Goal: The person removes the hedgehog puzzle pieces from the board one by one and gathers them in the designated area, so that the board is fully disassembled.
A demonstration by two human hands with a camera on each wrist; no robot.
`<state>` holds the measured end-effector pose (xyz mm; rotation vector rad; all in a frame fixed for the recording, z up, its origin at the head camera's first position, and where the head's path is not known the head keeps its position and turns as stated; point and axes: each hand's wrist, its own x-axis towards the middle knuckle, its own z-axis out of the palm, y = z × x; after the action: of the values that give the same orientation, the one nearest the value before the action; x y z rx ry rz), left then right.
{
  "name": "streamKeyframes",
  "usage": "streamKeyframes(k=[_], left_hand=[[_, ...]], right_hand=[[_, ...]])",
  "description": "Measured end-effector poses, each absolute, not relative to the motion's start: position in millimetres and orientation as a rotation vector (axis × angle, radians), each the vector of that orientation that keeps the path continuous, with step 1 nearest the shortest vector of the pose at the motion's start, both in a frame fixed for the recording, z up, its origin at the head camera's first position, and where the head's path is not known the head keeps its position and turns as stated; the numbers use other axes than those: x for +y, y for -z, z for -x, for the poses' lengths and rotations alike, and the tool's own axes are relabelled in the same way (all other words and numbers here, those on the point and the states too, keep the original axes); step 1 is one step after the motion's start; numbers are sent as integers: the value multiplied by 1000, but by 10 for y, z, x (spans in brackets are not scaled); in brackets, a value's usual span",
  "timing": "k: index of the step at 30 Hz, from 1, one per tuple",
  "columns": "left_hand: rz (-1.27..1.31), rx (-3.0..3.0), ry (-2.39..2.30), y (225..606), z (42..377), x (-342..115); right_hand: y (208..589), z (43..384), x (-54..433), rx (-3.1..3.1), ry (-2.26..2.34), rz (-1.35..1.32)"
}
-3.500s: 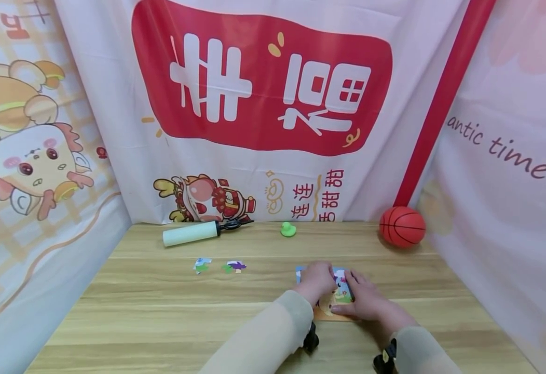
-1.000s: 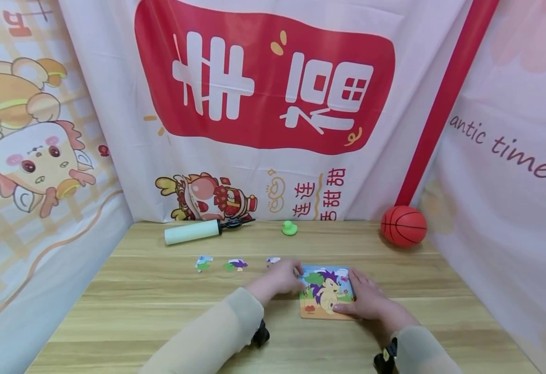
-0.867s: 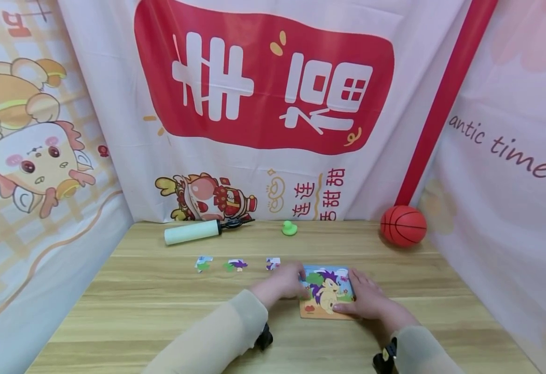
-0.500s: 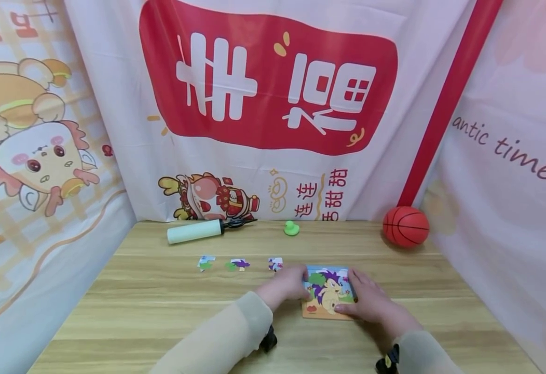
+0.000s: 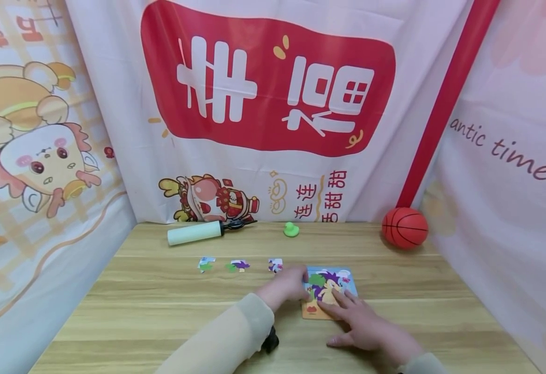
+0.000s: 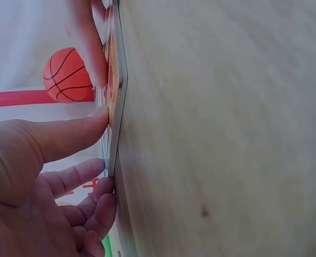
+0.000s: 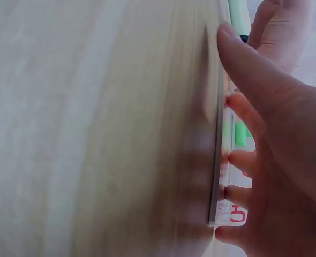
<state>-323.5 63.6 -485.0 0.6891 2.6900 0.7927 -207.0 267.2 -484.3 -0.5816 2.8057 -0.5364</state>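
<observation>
Right now, we see the puzzle board [image 5: 325, 285] lying flat on the table [image 5: 161, 322], right of its middle and well in from the right edge. It bears a purple-spined hedgehog on a blue and orange ground.

Our left hand [image 5: 288, 285] is at the board's left edge, its thumb and index finger apart and both touching it; we cannot tell whether it truly grips. Our right hand [image 5: 362, 324] is spread and loose, grasping nothing: its fingertips rest on the board while its thumb sits off the near edge.

Left of the board, three puzzle pieces line up toward the table's far edge: a blue and green piece [image 5: 206, 264], a green and purple piece [image 5: 239, 266], and a purple and white piece [image 5: 275, 265] near our left hand.

Along the far edge we have a pale green pump [image 5: 198, 232] toward the far left corner, a green toy duck [image 5: 291, 229] near the middle, and a red ball [image 5: 405, 228] by the far right corner. Printed cloth [image 5: 263, 161] hangs behind.
</observation>
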Motion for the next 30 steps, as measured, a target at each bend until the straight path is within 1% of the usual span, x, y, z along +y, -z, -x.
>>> streamKeyframes(k=[12,24,30], left_hand=[[-664,2667,-848,4851,3239,588],[-656,2672,-821,4824,3231,614],[-662,2685,-791,4839,3248,636]], right_hand=[[4840,2057,2643,2802,488,648],[4798,2066,2593,2816,406,613],[4794,2051,2569,2801,435,594]])
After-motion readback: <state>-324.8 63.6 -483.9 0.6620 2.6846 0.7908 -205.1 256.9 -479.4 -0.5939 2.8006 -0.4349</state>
